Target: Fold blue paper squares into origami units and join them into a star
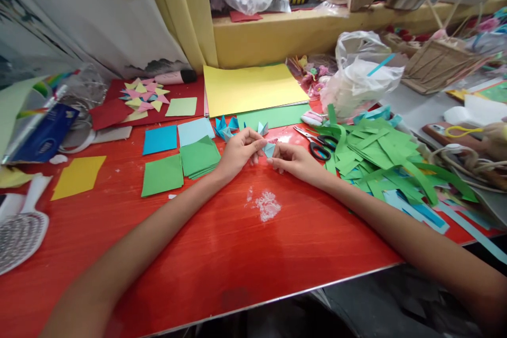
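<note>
Between my two hands is a small light-blue folded paper piece (270,150). My left hand (244,147) pinches its left side, and my right hand (292,159) pinches it from the right. Just behind them on the red table (222,264) stand several folded blue paper pieces (226,128) and a pale one (262,128). Left of my hands lie stacks of green paper squares (200,157), another green stack (162,175), a blue square (159,140) and a light-blue square (195,131). Scissors with black handles (320,149) rest beyond my right hand.
Green paper strips (380,150) are heaped at the right. Large yellow sheets (253,90) lie at the back, beside a white plastic bag (360,79). On the left are a hairbrush (24,232), a yellow paper (78,177) and pink and yellow folded pieces (144,96).
</note>
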The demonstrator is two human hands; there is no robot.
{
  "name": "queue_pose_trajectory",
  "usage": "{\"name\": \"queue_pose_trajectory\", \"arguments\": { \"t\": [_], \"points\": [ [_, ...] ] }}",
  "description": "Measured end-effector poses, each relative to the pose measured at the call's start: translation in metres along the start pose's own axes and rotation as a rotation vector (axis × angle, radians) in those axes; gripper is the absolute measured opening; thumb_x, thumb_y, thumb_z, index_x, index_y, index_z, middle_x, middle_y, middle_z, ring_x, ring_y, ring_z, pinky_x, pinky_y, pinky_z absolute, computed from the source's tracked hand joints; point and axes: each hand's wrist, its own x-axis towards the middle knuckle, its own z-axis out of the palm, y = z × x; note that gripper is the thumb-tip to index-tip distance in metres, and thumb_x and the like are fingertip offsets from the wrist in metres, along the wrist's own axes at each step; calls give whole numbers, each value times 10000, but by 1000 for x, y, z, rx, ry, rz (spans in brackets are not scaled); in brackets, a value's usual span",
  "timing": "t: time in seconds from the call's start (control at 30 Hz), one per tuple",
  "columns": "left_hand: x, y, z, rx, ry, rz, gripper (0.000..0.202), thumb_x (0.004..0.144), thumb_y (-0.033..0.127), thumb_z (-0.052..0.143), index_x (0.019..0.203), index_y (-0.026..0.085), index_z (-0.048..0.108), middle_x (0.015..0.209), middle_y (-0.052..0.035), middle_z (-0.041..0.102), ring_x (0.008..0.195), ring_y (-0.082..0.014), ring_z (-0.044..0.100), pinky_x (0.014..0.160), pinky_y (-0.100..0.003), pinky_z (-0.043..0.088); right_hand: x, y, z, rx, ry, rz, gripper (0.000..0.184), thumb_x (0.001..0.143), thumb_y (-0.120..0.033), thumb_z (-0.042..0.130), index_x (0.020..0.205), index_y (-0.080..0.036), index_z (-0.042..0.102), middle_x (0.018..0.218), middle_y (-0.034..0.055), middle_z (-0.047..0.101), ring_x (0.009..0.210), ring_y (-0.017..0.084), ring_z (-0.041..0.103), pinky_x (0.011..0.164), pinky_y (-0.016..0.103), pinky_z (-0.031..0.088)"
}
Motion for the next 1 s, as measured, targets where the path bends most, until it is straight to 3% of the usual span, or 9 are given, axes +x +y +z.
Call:
{"name": "queue_pose_trajectory", "arguments": {
  "t": [0.17, 0.3, 0.43, 0.5, 0.57, 0.67, 0.8, 0.9, 1.0],
  "points": [
    [-8, 1, 14, -287, 43, -128, 313, 732, 323, 731, 904, 135, 548, 577, 59, 540, 431, -30, 462, 433, -158, 347, -2, -5, 1, 104, 23, 1, 313, 810, -385, 657, 668, -171, 478, 565, -36, 524, 502, 75, 487, 511, 228, 375],
    [-16, 4, 24, -143, 4, -102, 272, 780, 387, 675, 832, 159, 536, 617, 50, 476, 497, -41, 418, 489, -183, 339, -3, -3, -2, 99, 67, -9, 262, 824, -342, 639, 688, -172, 493, 561, -45, 508, 497, 77, 486, 494, 219, 370],
    [-30, 10, 29, 306, 51, 309, 226, 849, 352, 586, 721, 177, 520, 892, -36, 550, 698, -96, 490, 605, -232, 397, 2, 2, -10, 14, -154, -54, 132, 820, -286, 626, 866, -163, 622, 724, -11, 616, 653, 110, 566, 611, 235, 436],
    [-39, 10, 31, 495, -212, 554, 160, 908, 271, 467, 789, 196, 543, 905, -59, 605, 802, -134, 561, 666, -258, 426, 4, 2, -13, -31, -259, -67, 142, 807, -269, 632, 903, -165, 647, 882, 21, 659, 790, 140, 601, 707, 258, 467],
    [-46, 6, 35, 747, -481, 808, 200, 899, 164, 387, 816, 215, 561, 769, -27, 629, 661, -115, 547, 579, -252, 389, 5, 0, -12, -67, -205, -25, 202, 848, -286, 580, 1004, -165, 627, 932, 40, 651, 784, 133, 598, 705, 262, 481],
    [-51, -4, 38, 1054, -597, 1064, 212, 860, 132, 396, 869, 226, 586, 649, 10, 594, 451, -105, 389, 441, -278, 247, 6, -2, -4, -137, -62, 33, 313, 889, -288, 497, 1172, -163, 541, 969, 58, 627, 676, 109, 573, 618, 254, 484],
    [-47, -7, 38, 1165, -568, 935, 216, 809, 93, 401, 897, 182, 578, 699, -5, 606, 478, -102, 418, 431, -280, 213, 15, -3, 14, -407, 123, -71, 543, 873, -242, 496, 1387, -159, 346, 1100, 98, 603, 689, 134, 567, 653, 294, 479],
    [-44, -6, 38, 1199, -547, 852, 187, 835, 97, 394, 854, 160, 570, 692, -16, 605, 518, -101, 466, 455, -278, 225, 32, -6, 26, -786, 145, -76, 629, 887, -316, 487, 1458, -136, 293, 1265, 168, 525, 819, 226, 592, 656, 351, 468],
    [-43, -8, 38, 1200, -530, 861, 160, 891, 160, 409, 838, 155, 560, 700, -20, 615, 533, -109, 499, 454, -285, 205, 52, -11, 34, -905, 90, -118, 630, 889, -287, 482, 1466, -113, 298, 1339, 183, 474, 946, 275, 592, 715, 363, 468]
  ]
}}
